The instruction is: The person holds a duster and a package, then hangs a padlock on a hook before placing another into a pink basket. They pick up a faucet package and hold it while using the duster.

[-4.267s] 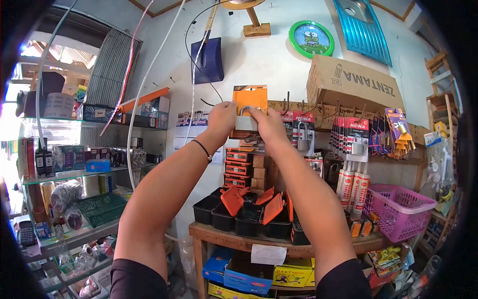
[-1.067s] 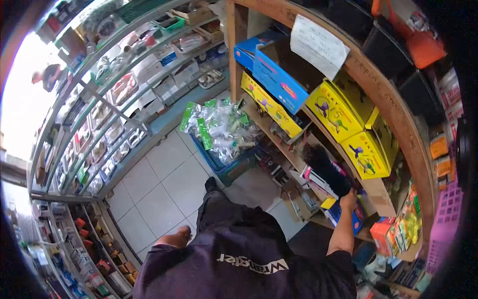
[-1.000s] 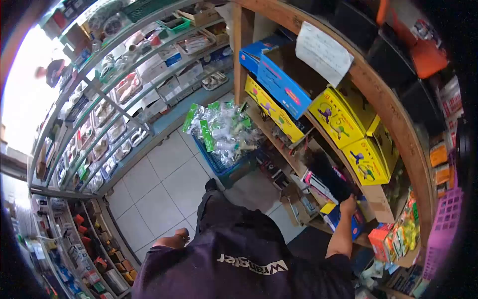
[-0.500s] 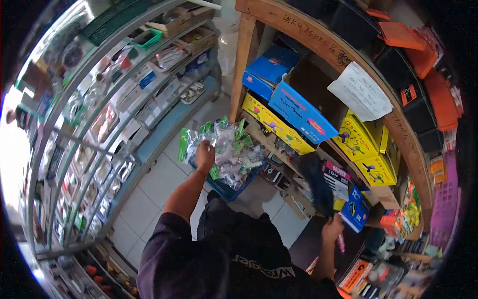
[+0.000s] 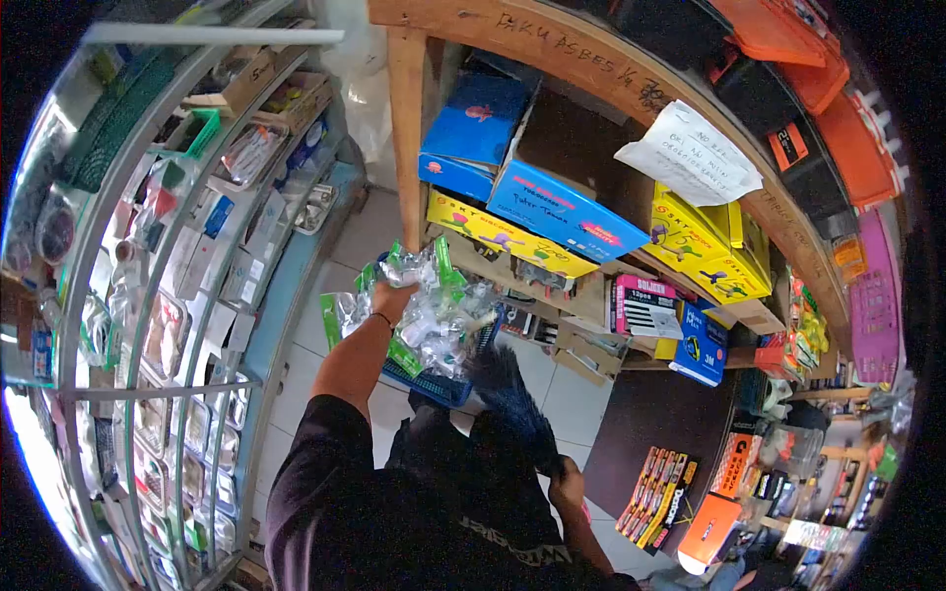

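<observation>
Tiled floor point(image 5: 576, 406) carries a blue basket point(image 5: 434, 388) of packets point(image 5: 434, 320); our left hand point(image 5: 394, 297) meets them near the basket's left edge, grip unclear, our right hand point(image 5: 567, 488) curled round a dark duster point(image 5: 522, 419) at its near-right corner: dusting, we judge, the next stroke calling for steadied packets.

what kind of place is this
Probably a small hardware shop: metal-framed shelves hold many small goods, a wooden beam is handwritten "PAKU ASBES" (Indonesian for roofing nails), and a blue basket is heaped with bagged items.
</observation>
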